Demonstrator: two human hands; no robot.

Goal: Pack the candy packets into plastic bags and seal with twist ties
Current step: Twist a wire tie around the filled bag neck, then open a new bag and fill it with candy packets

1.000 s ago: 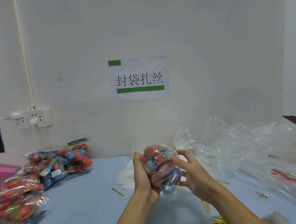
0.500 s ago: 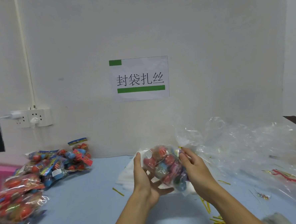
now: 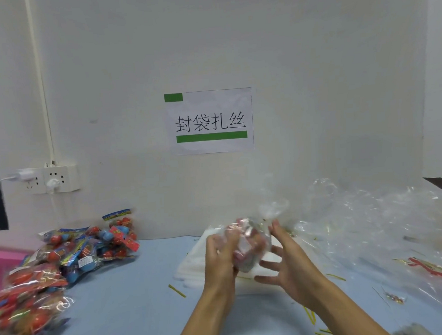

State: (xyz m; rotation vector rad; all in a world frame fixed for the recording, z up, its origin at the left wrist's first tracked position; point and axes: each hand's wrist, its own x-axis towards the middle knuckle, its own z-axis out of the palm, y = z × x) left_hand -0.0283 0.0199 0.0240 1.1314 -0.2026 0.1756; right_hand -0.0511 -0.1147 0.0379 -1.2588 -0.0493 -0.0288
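Observation:
A clear plastic bag filled with red and blue candy packets (image 3: 248, 246) is held above the blue table, blurred by motion, its open neck (image 3: 271, 208) sticking up. My left hand (image 3: 220, 258) grips the bag's left side. My right hand (image 3: 285, 261) has its fingers spread and straight, touching the bag's right side and underside. Loose candy packets (image 3: 90, 247) lie in a heap at the left. Yellow twist ties (image 3: 320, 332) are scattered near the front edge.
A stack of flat white bags (image 3: 195, 270) lies under my hands. Crumpled clear plastic (image 3: 373, 225) covers the right of the table. Filled packs (image 3: 24, 306) pile at the near left beside a pink box (image 3: 0, 258). A wall socket (image 3: 52, 179) is at the left.
The bag has turned in my hands so its neck now points up. My right hand let go of its top and opened, fingers spread beside and below the bag.

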